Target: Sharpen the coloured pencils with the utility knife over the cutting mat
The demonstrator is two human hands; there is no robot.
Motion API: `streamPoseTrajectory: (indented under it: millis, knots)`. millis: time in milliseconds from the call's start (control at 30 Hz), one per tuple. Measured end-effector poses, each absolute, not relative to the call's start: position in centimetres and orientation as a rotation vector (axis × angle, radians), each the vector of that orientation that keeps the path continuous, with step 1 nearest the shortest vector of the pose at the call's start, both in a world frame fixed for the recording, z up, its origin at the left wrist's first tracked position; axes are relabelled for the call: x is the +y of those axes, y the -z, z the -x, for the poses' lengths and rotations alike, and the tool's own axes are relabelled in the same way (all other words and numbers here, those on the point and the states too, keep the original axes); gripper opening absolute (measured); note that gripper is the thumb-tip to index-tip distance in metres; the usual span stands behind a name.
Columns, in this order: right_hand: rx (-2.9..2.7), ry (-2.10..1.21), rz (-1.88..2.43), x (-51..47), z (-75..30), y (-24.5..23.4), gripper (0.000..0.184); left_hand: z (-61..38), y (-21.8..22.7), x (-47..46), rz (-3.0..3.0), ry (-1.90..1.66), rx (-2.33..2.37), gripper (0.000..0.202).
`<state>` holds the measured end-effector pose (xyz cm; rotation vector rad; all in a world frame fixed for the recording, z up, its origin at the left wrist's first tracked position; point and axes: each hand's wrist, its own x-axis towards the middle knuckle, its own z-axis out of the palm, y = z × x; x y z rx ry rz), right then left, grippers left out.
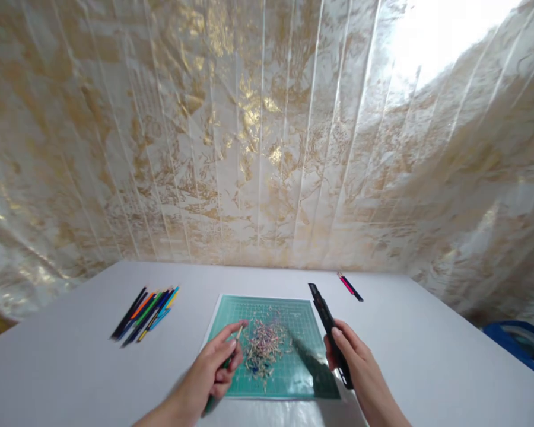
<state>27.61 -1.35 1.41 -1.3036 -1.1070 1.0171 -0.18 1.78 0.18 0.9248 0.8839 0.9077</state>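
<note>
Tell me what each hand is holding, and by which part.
Left hand pinches a green pencil on its shaft just behind the tip. Right hand grips a black utility knife by the rear of its handle.

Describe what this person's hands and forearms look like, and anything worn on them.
The left hand and right hand are bare: no gloves, no ring in view. The left forearm and right forearm are uncovered down to the picture's edge, with no sleeve, watch or bracelet showing. The left hand is slightly blurred, so small details there are uncertain.
</note>
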Motion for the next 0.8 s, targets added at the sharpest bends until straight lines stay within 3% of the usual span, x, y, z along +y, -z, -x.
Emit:
streamPoseTrajectory:
  millis: [233,367,800]
  knots:
    - [-1.067,-1.205,1.290,-1.9,-26.4,-0.4,0.062,-0.8,-0.8,1.3,-1.030,-0.919,0.850,0.076]
    - [-1.089,-1.205,1.222,-0.6,-24.3,-0.4,0.049,-1.0,-0.9,1.0,-1.034,-0.933,0.852,0.065]
    - [-1.345,-1.273,1.225,-0.9,-24.9,-1.0,0.050,-0.4,-1.0,0.8,-0.918,-0.936,0.837,0.036]
